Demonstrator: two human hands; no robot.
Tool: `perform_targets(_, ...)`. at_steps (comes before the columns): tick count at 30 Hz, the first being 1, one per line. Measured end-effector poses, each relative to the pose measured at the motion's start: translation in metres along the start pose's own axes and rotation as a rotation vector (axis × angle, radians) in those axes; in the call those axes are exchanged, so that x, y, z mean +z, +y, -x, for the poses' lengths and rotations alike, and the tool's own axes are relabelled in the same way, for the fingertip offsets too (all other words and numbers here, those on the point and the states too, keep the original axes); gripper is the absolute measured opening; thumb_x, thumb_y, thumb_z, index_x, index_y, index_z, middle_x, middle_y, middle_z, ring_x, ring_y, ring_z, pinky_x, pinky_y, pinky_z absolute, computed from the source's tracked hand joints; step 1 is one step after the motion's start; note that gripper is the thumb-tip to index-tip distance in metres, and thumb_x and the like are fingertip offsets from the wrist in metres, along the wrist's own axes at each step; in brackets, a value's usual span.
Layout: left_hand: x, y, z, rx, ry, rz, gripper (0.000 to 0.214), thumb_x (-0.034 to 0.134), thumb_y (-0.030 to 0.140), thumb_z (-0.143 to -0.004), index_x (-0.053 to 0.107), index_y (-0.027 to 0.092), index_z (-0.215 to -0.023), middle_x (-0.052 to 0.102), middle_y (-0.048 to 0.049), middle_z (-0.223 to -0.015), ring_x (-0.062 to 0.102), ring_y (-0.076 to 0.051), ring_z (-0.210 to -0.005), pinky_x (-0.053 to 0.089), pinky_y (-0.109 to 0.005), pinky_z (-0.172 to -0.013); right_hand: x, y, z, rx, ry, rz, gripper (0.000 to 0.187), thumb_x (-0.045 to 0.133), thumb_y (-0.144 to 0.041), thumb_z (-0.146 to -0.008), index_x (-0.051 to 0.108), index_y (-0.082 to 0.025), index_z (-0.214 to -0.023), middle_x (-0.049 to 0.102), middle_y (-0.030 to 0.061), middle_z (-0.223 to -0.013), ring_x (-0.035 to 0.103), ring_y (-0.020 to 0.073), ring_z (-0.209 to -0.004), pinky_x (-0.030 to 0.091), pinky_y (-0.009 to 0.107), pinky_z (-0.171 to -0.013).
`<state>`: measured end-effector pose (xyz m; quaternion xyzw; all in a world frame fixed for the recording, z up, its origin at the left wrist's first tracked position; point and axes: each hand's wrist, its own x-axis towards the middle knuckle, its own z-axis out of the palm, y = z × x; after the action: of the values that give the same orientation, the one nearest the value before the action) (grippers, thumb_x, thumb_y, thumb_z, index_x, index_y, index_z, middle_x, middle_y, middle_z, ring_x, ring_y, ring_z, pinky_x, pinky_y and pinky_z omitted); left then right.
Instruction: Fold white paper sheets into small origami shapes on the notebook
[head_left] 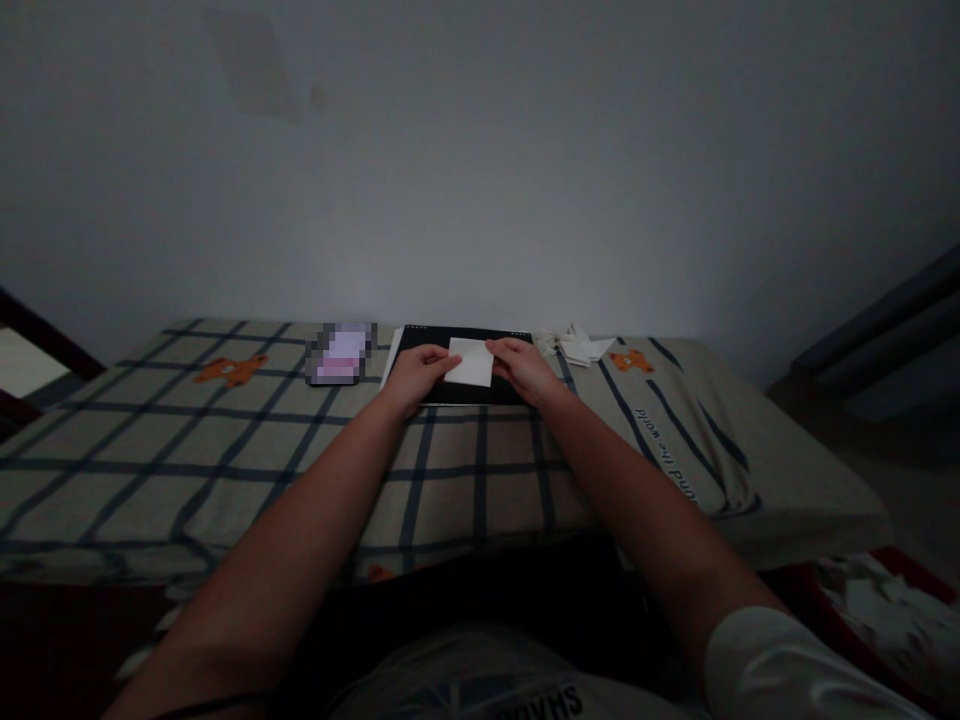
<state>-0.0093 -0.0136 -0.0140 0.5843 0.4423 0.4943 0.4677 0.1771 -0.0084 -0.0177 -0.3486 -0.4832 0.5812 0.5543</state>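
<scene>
A small white square of paper (471, 364) is held flat between my two hands, over a black spiral-hole pad (480, 335). My left hand (416, 375) grips the paper's left edge with the thumb on top. On the opposite edge, my right hand (526, 368) pinches the paper near its upper right corner. The undersides of the fingers are hidden. Just right of the pad lie several folded white paper pieces (586, 350), their pointed ends sticking out.
The pad rests on a checked cloth (480, 480) covering the table. To its left lies a phone-like object (341, 355), blurred out. A plain wall (480, 180) rises behind. Low on the right stands a red container (911, 565) with crumpled white pieces in it.
</scene>
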Motion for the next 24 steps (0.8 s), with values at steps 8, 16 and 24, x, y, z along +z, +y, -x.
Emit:
perform_targets(8, -0.001, 0.001, -0.001, 0.026, 0.11, -0.006, 0.026, 0.074, 0.033, -0.06, 0.067, 0.015, -0.077, 0.066, -0.0029, -0.074, 0.057, -0.014, -0.066, 0.043, -0.026, -0.063, -0.005, 0.009, -0.004, 0.034, -0.035, 0.227, 0.009, 0.066, -0.023, -0.07, 0.063, -0.016, -0.075, 0.062, 0.0007, -0.066, 0.055, 0.0087, -0.058, 0.045, 0.023, -0.058)
perform_targets(16, -0.002, -0.003, -0.005, 0.13, 0.112, 0.04, 0.038, 0.07, 0.036, -0.066, 0.067, 0.014, -0.097, 0.069, -0.0071, -0.088, 0.061, -0.016, -0.076, 0.047, -0.028, -0.072, -0.006, 0.01, -0.004, 0.037, -0.088, 0.258, 0.01, 0.068, -0.02, -0.069, 0.066, -0.015, -0.077, 0.066, 0.0024, -0.069, 0.06, 0.0098, -0.061, 0.049, 0.023, -0.06)
perform_targets(24, -0.004, -0.004, -0.007, 0.176, 0.126, 0.085, 0.038, 0.071, 0.034, -0.067, 0.067, 0.012, -0.098, 0.068, -0.0071, -0.087, 0.061, -0.015, -0.077, 0.047, -0.028, -0.074, -0.003, 0.008, -0.002, 0.073, -0.073, 0.234, 0.012, 0.07, -0.023, -0.07, 0.067, -0.014, -0.078, 0.067, 0.0042, -0.074, 0.061, 0.0097, -0.064, 0.05, 0.023, -0.062)
